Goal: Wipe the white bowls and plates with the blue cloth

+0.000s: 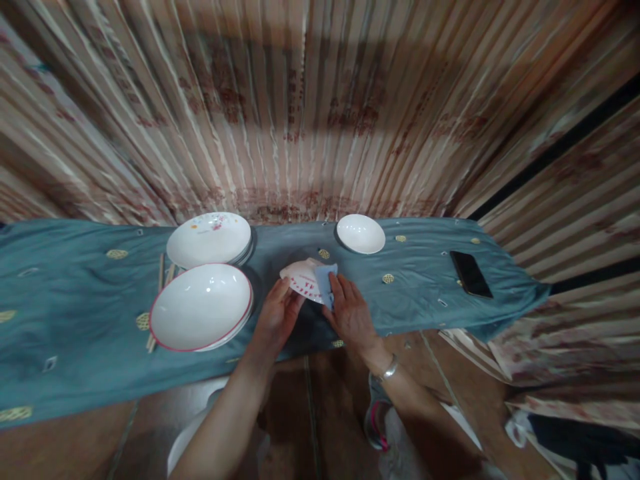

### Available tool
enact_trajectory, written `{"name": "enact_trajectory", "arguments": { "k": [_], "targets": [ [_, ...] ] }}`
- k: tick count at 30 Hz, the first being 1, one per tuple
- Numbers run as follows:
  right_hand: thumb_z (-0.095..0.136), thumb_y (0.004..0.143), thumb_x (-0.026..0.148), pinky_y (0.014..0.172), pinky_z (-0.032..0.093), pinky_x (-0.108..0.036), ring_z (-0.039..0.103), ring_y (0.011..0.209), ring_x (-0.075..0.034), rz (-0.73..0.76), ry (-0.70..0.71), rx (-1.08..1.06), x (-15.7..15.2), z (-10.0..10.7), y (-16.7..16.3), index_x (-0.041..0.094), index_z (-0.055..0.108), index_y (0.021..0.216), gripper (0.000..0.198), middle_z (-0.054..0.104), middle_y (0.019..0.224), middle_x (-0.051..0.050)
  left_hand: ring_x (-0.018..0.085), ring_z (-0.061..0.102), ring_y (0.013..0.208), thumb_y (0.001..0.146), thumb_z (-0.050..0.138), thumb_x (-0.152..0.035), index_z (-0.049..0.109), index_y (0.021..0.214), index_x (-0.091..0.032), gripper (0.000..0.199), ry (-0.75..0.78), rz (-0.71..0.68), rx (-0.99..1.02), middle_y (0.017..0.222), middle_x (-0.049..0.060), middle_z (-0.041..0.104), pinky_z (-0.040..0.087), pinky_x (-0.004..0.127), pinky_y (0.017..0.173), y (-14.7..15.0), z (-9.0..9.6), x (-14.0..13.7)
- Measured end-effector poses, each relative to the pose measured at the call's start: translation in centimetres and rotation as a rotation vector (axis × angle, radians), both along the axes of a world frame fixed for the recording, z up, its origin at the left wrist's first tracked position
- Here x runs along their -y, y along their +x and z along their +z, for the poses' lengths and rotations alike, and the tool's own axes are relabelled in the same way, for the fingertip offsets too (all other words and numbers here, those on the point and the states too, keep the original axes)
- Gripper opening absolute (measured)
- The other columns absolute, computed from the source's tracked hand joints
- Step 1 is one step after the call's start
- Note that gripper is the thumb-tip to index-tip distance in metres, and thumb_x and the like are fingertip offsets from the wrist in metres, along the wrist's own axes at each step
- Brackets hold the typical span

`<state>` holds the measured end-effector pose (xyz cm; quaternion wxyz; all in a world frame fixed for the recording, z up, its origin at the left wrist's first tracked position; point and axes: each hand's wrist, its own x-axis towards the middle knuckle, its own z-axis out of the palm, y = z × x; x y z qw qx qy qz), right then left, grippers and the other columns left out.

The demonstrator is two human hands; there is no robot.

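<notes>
A small white bowl [303, 281] with red writing on its outside is tilted above the near part of the table. Its left end is gripped by my left hand [278, 312], with fingers underneath. A light blue cloth [325, 281] lies against the right part of the bowl, and my right hand [350, 311] is closed on it, pressing it to the surface. My right palm and fingertips are partly hidden from view. On my right wrist is a silver bracelet [389, 368].
To the left stand stacked floral plates [207, 240] and red-rimmed dishes [200, 308], with chopsticks [161, 273] beside them. Another white bowl [361, 233] sits behind my right hand. A black phone [471, 273] lies right on the green tablecloth [420, 300]. Curtains [300, 133] hang behind.
</notes>
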<state>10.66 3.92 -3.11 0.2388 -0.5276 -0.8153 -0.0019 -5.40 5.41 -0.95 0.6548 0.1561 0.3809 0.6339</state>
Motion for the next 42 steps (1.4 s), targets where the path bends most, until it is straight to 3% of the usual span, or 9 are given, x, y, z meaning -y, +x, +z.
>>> {"name": "enact_trajectory", "arguments": {
  "k": [8, 15, 19, 23, 25, 28, 31, 35, 42],
  "targets": [
    [0.053, 0.095, 0.031, 0.082, 0.054, -0.04, 0.064, 0.094, -0.03, -0.165, -0.074, 0.129, -0.4, 0.8, 0.7, 0.005, 0.054, 0.128, 0.042, 0.067, 0.11, -0.024, 0.021, 0.069, 0.1, 0.074, 0.077, -0.026, 0.068, 0.088, -0.018, 0.019, 0.026, -0.073, 0.085, 0.096, 0.005, 0.075, 0.051, 0.043, 0.101, 0.8, 0.6, 0.8],
    [0.048, 0.097, 0.026, 0.066, 0.045, -0.027, 0.069, 0.08, -0.023, -0.297, -0.15, 0.081, -1.8, 0.8, 2.5, 0.008, 0.063, 0.109, 0.026, 0.072, 0.089, -0.017, 0.026, 0.071, 0.097, 0.068, 0.083, -0.034, 0.073, 0.09, -0.014, 0.031, 0.089, -0.176, -0.009, 0.099, 0.011, 0.076, 0.053, 0.047, 0.095, 1.0, 0.6, 1.4],
    [0.043, 0.096, 0.03, 0.055, 0.035, -0.025, 0.066, 0.062, -0.019, -0.382, -0.265, -0.128, -2.8, 0.1, 3.5, 0.014, 0.064, 0.08, 0.031, 0.07, 0.069, -0.013, 0.023, 0.071, 0.089, 0.068, 0.082, -0.035, 0.073, 0.087, -0.015, 0.029, 0.091, -0.135, -0.122, 0.092, 0.009, 0.075, 0.054, 0.042, 0.089, 0.6, 0.3, 1.4],
    [0.051, 0.086, 0.032, 0.054, 0.032, -0.026, 0.061, 0.058, -0.018, -0.408, -0.353, -0.471, -3.4, -0.6, 4.0, 0.021, 0.053, 0.059, 0.03, 0.063, 0.056, -0.007, 0.018, 0.067, 0.086, 0.072, 0.078, -0.033, 0.072, 0.083, -0.019, 0.019, 0.133, 0.028, -0.31, 0.089, 0.004, 0.072, 0.053, 0.035, 0.087, -0.1, -0.6, 0.9],
    [0.052, 0.083, 0.035, 0.053, 0.032, -0.025, 0.057, 0.055, -0.017, -0.405, -0.368, -0.548, -3.5, -0.8, 4.1, 0.022, 0.049, 0.054, 0.032, 0.059, 0.051, -0.004, 0.019, 0.065, 0.096, 0.072, 0.076, -0.027, 0.072, 0.087, -0.021, 0.016, 0.154, 0.124, -0.429, 0.097, 0.004, 0.071, 0.049, 0.033, 0.095, -0.2, -1.3, 0.6],
    [0.053, 0.079, 0.04, 0.05, 0.032, -0.024, 0.053, 0.052, -0.016, -0.397, -0.399, -0.64, -3.6, -1.0, 4.0, 0.023, 0.047, 0.05, 0.035, 0.053, 0.045, -0.001, 0.022, 0.058, 0.118, 0.07, 0.075, -0.018, 0.071, 0.1, -0.023, 0.03, 0.099, 0.199, -0.454, 0.116, 0.006, 0.068, 0.04, 0.035, 0.107, 0.1, -2.3, 0.5],
    [0.052, 0.076, 0.047, 0.047, 0.034, -0.023, 0.051, 0.051, -0.015, -0.378, -0.447, -0.756, -3.7, -1.2, 4.0, 0.022, 0.051, 0.05, 0.037, 0.051, 0.043, 0.001, 0.024, 0.058, 0.121, 0.069, 0.075, -0.019, 0.067, 0.107, -0.022, 0.039, 0.028, 0.118, -0.337, 0.122, 0.007, 0.067, 0.04, 0.04, 0.107, 0.8, -3.1, 0.5],
    [0.05, 0.072, 0.057, 0.045, 0.037, -0.024, 0.047, 0.047, -0.013, -0.367, -0.508, -0.906, -4.0, -1.2, 4.1, 0.021, 0.052, 0.052, 0.041, 0.051, 0.044, 0.001, 0.025, 0.059, 0.121, 0.071, 0.075, -0.025, 0.065, 0.114, -0.022, 0.044, 0.134, -0.02, -0.285, 0.125, 0.008, 0.067, 0.043, 0.041, 0.105, 1.7, -2.9, 0.4],
    [0.059, 0.066, 0.059, 0.05, 0.043, -0.026, 0.051, 0.052, -0.014, -0.424, -0.484, -1.153, -5.3, 0.0, 5.2, 0.018, 0.06, 0.063, 0.041, 0.058, 0.054, 0.0, 0.022, 0.052, 0.132, 0.073, 0.074, -0.022, 0.065, 0.116, -0.024, 0.044, 0.29, 0.016, -0.283, 0.133, 0.003, 0.065, 0.034, 0.038, 0.114, 4.7, -2.0, -2.4]
  ]
}}
